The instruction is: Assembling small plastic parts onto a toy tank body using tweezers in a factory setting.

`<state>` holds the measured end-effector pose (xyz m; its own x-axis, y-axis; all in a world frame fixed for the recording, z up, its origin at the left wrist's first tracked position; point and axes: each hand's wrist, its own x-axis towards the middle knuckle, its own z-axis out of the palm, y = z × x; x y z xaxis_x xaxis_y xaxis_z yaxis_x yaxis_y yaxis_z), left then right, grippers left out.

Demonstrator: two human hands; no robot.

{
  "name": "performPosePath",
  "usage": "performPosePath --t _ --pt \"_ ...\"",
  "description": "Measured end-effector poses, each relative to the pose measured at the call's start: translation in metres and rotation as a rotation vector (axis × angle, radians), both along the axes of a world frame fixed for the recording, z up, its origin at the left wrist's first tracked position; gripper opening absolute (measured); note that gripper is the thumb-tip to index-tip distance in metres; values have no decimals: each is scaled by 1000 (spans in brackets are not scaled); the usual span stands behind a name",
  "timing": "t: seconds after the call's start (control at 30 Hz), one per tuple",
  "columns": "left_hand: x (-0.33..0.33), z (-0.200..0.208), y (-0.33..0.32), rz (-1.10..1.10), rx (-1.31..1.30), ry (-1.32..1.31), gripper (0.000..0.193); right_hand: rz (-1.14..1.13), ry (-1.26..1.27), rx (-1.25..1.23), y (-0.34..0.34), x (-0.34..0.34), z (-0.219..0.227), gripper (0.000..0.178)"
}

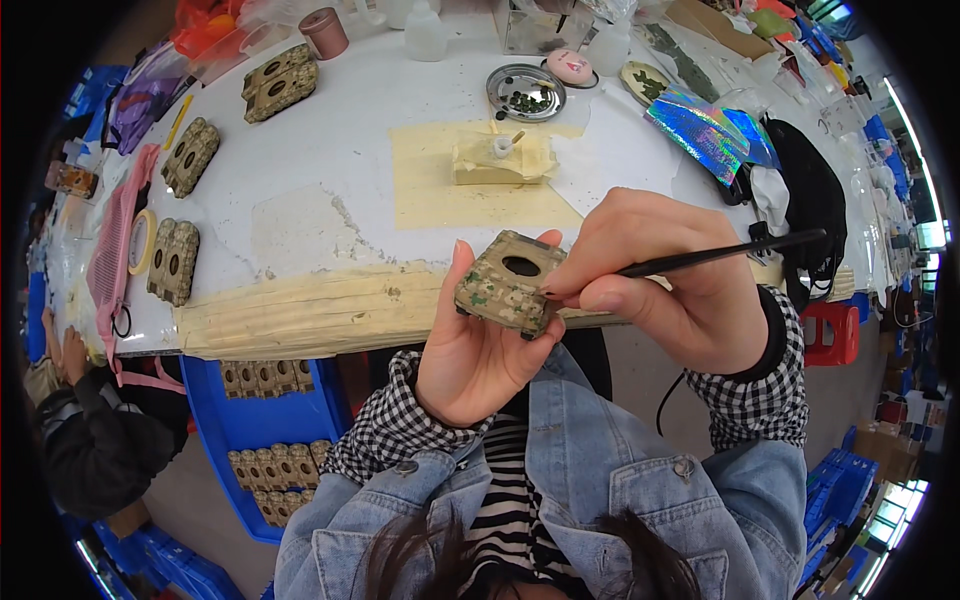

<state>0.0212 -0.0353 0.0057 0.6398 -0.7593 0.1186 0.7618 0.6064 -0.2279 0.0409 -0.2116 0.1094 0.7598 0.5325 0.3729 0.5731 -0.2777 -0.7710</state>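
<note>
My left hand (465,370) is closed around a small camouflage-patterned piece (500,288), boxy like a model tank hull, with a round dark hole in its top. It is held tilted above the table's near edge. My right hand (670,270) pinches a slim black-handled tool (720,252) that looks like a fine paintbrush. Its tip is hidden by my fingers, which are right at the piece's right side. Just beyond my hands, a small white cup (502,147) with a thin stick beside it sits on a tape-wrapped block (480,165).
Camouflage pieces (282,85) stand along the table's left. A round metal tray (515,75) with small dark green bits lies at the back. Shiny holographic film (700,135) and a black cloth (815,200) lie right. A blue crate (225,415) with pieces stands below; a co-worker (110,440) sits left.
</note>
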Motion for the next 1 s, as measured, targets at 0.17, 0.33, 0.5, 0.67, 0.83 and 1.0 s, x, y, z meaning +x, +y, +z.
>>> performPosePath --t 0.17,0.33,0.5,0.67,0.83,1.0 --pt "0 0 0 -2 -3 -2 65 -6 0 10 0 0 -1 19" --pt "0 -2 1 -6 -7 0 65 -9 16 3 0 -1 -1 19" --pt "0 0 0 -7 -9 4 65 -15 33 3 1 -2 0 19" --pt "0 0 1 -3 5 1 66 -22 30 -22 1 -3 1 20" --pt "0 1 1 -1 8 3 66 -25 33 -17 1 -4 1 20" --pt "0 -1 1 4 4 -3 66 -27 36 -24 1 -4 1 20"
